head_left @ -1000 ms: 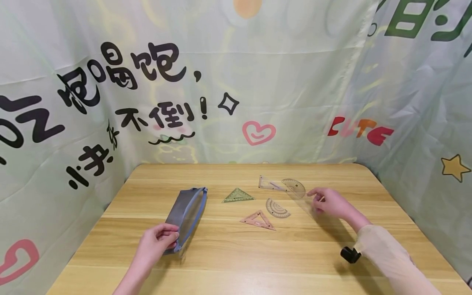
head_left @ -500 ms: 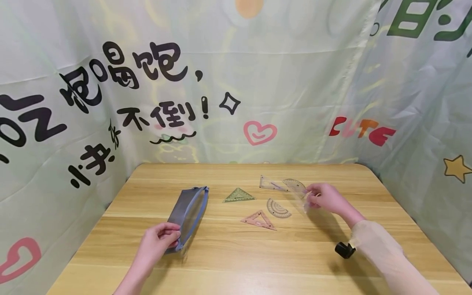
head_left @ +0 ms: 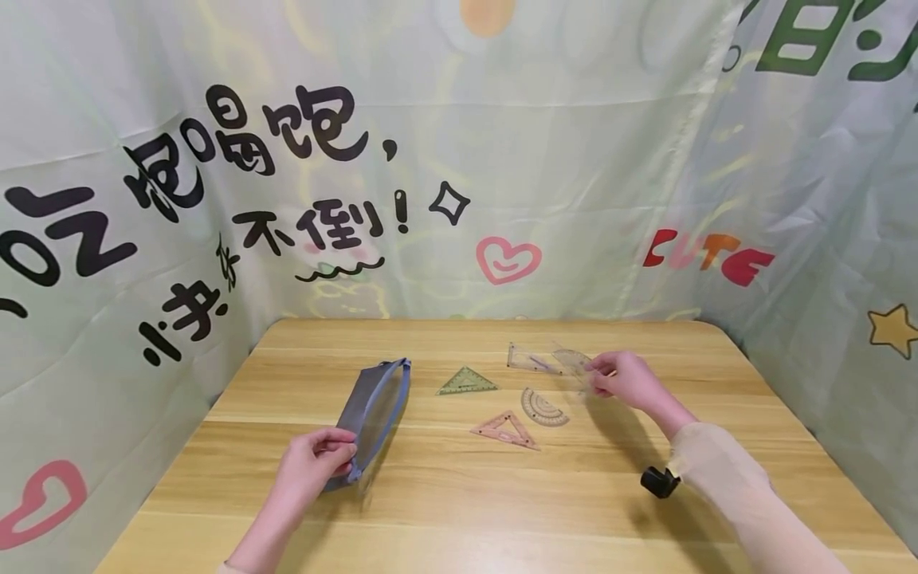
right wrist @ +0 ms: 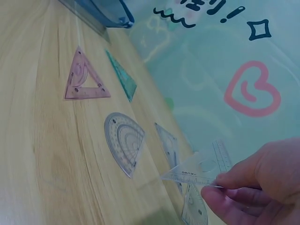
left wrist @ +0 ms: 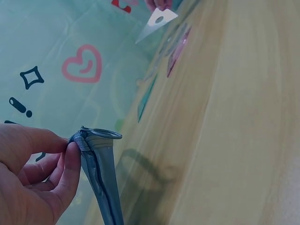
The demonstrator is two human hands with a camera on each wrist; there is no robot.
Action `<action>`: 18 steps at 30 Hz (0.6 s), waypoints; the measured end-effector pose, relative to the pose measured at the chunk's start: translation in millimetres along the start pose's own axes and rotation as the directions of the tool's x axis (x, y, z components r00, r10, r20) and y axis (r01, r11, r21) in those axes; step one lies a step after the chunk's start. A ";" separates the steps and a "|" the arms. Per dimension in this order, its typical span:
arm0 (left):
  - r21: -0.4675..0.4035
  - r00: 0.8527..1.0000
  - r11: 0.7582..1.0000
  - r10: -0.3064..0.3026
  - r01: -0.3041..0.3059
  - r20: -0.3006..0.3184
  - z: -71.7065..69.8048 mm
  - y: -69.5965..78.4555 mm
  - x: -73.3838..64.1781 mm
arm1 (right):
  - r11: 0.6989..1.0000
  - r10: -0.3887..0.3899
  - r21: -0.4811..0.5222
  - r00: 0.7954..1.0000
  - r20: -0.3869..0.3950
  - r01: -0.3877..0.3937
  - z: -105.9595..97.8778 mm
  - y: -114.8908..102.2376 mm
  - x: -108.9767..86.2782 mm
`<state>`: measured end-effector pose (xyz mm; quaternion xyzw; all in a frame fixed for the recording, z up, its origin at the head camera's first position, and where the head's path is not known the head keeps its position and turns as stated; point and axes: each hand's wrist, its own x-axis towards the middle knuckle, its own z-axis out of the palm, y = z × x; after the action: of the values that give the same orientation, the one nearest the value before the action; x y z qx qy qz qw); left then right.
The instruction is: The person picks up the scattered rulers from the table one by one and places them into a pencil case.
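My left hand [head_left: 311, 466] pinches the near end of a blue-grey zip pencil case [head_left: 353, 406], standing with its zipped mouth parted. In the left wrist view, thumb and fingertips grip the corner beside the zip's ring pull [left wrist: 101, 133]. Raised over the far right of the table, my right hand [head_left: 624, 379] holds a clear set square [right wrist: 194, 173] between thumb and fingers. A clear protractor [right wrist: 194, 211] lies below it. Another clear set square [head_left: 522, 360], a green set square [head_left: 468, 384], a second protractor [head_left: 543, 408] and a pink set square [right wrist: 86, 93] lie flat between the hands.
The wooden table [head_left: 459, 510] runs back to a printed cloth curtain [head_left: 559, 175], which also encloses both sides. A small black device [head_left: 660, 482] sits at the right sleeve's cuff. The pencil case stands left of the drawing tools.
My right hand has closed its fingers on the clear set square and lifted it, moving slightly left. The left hand keeps its grip on the pencil case; the view has shifted a little.
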<state>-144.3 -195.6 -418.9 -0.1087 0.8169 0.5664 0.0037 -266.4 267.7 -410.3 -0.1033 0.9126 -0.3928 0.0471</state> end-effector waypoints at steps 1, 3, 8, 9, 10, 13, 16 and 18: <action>0.003 1.000 1.000 0.002 -0.002 0.001 -0.5 0.2 0.0 | 1.000 0.003 0.009 1.000 0.004 -0.003 0.5 -0.4 0.6; 0.008 1.000 1.000 0.008 -0.008 0.004 -1.1 0.3 0.2 | 1.000 0.010 0.006 1.000 0.008 -0.010 0.9 -1.8 1.9; 0.000 1.000 1.000 0.017 -0.017 0.006 -1.7 0.7 -0.7 | 0.999 0.030 0.023 0.999 0.020 -0.030 1.1 -7.8 4.8; -0.004 1.000 1.000 0.013 -0.013 0.002 -1.7 1.0 -1.0 | 0.999 0.032 0.033 0.999 0.024 -0.033 1.0 -9.7 5.5; -0.008 1.000 1.000 0.011 -0.011 0.000 -1.7 1.1 -1.5 | 0.998 0.034 0.047 0.999 0.031 -0.036 1.1 -11.8 6.1; -0.017 1.000 1.000 0.006 -0.006 -0.008 -2.1 0.9 -2.6 | 0.996 0.044 0.077 0.998 0.045 -0.047 2.1 -16.8 9.3; -0.024 1.000 1.000 0.004 -0.004 -0.020 -1.9 0.9 -3.9 | 0.993 0.053 0.103 0.997 0.059 -0.059 3.5 -19.0 13.2; -0.025 1.000 1.000 0.001 -0.001 -0.027 -1.3 1.1 -4.7 | 0.990 0.056 0.125 0.996 0.069 -0.065 5.3 -19.3 15.5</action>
<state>-139.7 -195.7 -416.8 -0.1160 0.8099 0.5749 -0.0090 -277.7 247.5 -399.9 -0.0850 0.8864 -0.4450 0.0952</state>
